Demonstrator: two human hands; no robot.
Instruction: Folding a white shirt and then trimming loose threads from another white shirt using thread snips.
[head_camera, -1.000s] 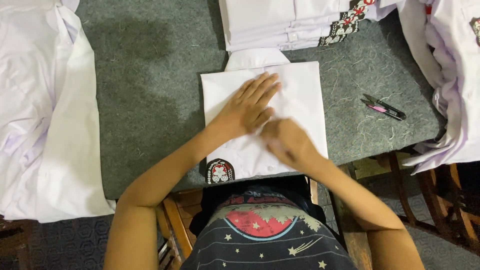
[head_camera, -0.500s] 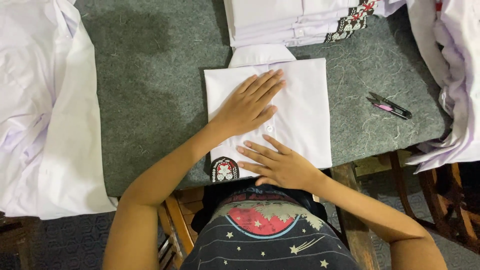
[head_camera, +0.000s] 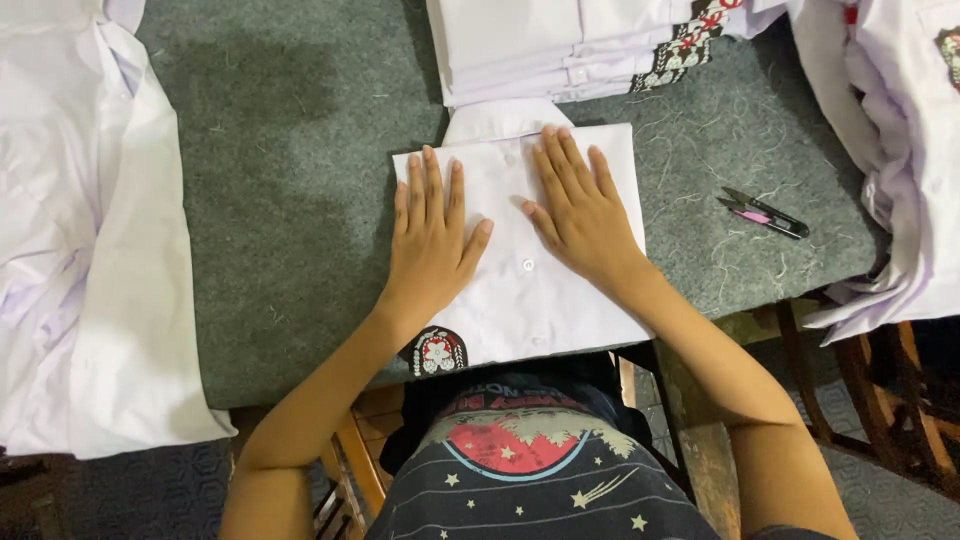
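Spread across the grey felt-covered table (head_camera: 290, 200), heaps of white cloth (head_camera: 80, 250) flank me left and right, with a stack of folded white shirts (head_camera: 560, 45) at the far edge. Directly before me lies a folded white shirt (head_camera: 530, 290), my left hand (head_camera: 430, 245) and right hand (head_camera: 580, 215) pressed flat on it, fingers extended, grasping nothing. Off to the right rest small pink-handled thread snips (head_camera: 765, 212).

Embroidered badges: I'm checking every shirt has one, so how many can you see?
4: one on the folded white shirt under both hands, at its near-left corner; two on the stack behind; one far right. Others may be hidden.
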